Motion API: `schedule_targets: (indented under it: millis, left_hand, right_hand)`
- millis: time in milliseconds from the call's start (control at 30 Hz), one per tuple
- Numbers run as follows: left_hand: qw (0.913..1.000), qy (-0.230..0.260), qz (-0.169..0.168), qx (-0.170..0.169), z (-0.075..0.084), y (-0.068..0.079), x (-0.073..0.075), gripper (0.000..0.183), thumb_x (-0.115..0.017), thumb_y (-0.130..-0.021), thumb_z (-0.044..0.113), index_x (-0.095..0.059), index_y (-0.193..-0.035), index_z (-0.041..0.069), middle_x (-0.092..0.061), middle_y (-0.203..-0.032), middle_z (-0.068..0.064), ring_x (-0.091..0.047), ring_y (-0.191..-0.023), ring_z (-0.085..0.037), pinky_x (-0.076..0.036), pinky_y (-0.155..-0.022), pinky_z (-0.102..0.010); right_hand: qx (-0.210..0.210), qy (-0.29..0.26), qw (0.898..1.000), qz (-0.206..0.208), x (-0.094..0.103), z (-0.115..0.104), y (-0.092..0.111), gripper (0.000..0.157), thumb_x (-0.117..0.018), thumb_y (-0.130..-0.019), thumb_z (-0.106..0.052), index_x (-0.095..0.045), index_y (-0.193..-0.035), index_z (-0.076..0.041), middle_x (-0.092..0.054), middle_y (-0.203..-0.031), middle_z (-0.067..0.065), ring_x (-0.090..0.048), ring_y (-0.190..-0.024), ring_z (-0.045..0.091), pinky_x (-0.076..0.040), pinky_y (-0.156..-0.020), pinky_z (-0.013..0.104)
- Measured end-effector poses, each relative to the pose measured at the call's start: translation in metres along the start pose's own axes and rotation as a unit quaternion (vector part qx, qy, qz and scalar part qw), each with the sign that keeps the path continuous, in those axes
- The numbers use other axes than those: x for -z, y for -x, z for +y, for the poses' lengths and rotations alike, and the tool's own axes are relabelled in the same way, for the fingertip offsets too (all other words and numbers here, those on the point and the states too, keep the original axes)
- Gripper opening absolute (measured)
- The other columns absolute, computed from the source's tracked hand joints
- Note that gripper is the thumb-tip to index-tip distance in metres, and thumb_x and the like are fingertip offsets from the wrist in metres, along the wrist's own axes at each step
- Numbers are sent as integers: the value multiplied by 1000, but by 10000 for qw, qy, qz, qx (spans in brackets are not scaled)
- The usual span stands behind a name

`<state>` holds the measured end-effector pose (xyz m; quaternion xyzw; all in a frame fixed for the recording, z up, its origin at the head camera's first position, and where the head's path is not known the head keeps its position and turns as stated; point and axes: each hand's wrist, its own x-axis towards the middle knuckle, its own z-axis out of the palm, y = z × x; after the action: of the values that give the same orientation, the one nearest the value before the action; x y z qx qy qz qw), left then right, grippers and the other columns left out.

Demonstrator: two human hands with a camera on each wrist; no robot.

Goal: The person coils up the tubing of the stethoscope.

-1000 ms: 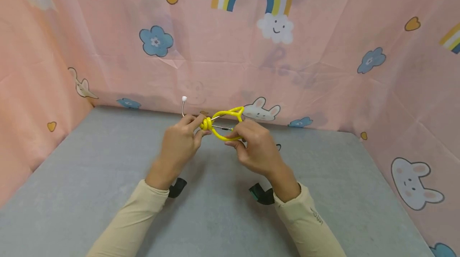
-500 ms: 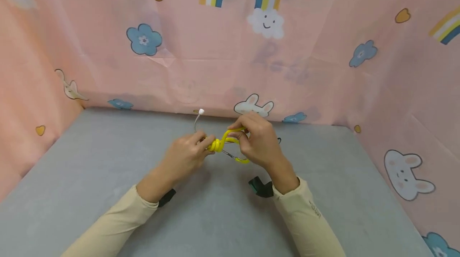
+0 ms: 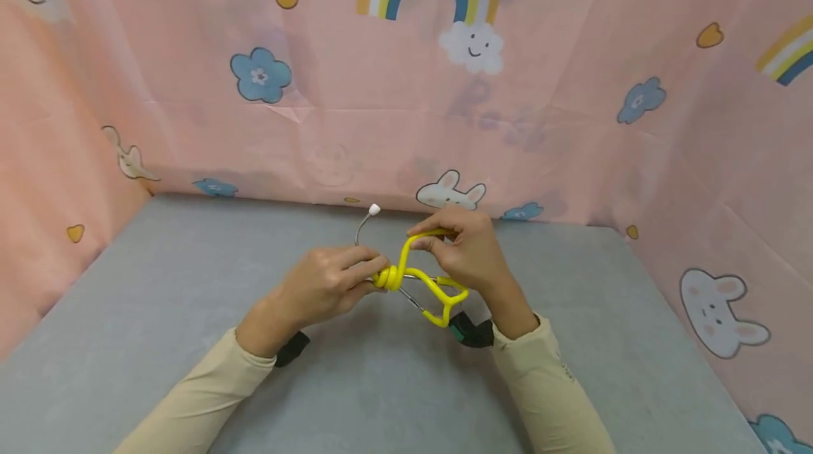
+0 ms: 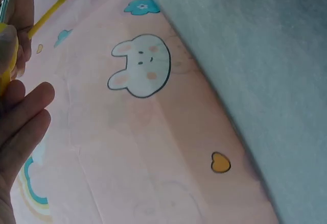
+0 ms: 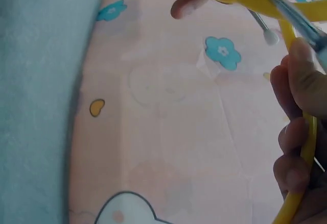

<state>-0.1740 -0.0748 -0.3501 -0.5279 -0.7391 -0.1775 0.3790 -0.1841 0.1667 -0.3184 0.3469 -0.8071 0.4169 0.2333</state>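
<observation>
A stethoscope with yellow tubing (image 3: pixel 447 302) and metal ear tubes is held up over the table by both hands. Its tubing is wound in a coil (image 3: pixel 389 277) around the metal tubes. My left hand (image 3: pixel 330 277) grips the stethoscope at the coil's left side, and a white ear tip (image 3: pixel 374 210) on a bent metal tube sticks up beyond it. With thumb and fingers my right hand (image 3: pixel 466 249) pinches the free length of tubing rising from the coil. In the right wrist view that tubing (image 5: pixel 308 147) runs down through the curled fingers. The forked part of the tubing hangs below the right hand.
A grey table (image 3: pixel 381 383) lies under the hands. Pink printed cloth (image 3: pixel 356 122) hangs behind and along both sides of it. Dark straps (image 3: pixel 470 330) show at both wrists, by the beige sleeves (image 3: pixel 546 369).
Both hands have come lower and nearer in the head view. The right hand now holds the free tubing raised above the coil, and the forked part has swung down into sight below it.
</observation>
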Motion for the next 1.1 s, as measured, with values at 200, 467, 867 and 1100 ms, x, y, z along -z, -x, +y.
schedule_targets:
  millis: [200,467,867,1100]
  left_hand:
    - [9998,-22,188,65,3,-2,-3,37,-89,-71,18,-72,-101,5,-70,-92,-4,-70,-72,-13,-58,-65,-22]
    - [9936,605,-116,944,4,-27,-2,32,-87,-76,18,-73,-102,8,-71,-94,-1,-69,-75,-10,-57,-67,-19]
    - [9787,1571,166,1311,-1,-22,-4,38,-89,-72,11,-74,-106,4,-73,-96,-4,-71,-83,-13,-60,-75,-25]
    - [9700,1996,112,1383,-2,-24,-4,44,-88,-71,7,-73,-112,3,-74,-100,-6,-70,-88,-15,-60,-77,-27]
  right_hand:
    - [-739,-270,9967,201,-1,-4,2,8,-80,-82,-8,-80,-90,-8,-73,-84,5,-57,-62,8,-50,-56,21]
    - [-1680,-573,9806,829,8,-2,-4,10,-81,-81,-8,-80,-89,-2,-77,-88,17,-71,-76,0,-60,-74,23]
    - [-2479,-780,9646,452,8,-5,-9,16,-79,-85,-16,-80,-94,-3,-77,-97,12,-73,-92,16,-59,-82,27]
    - [-2607,-866,9604,464,10,-3,-8,17,-78,-85,-15,-79,-95,-1,-77,-98,14,-72,-95,17,-59,-84,29]
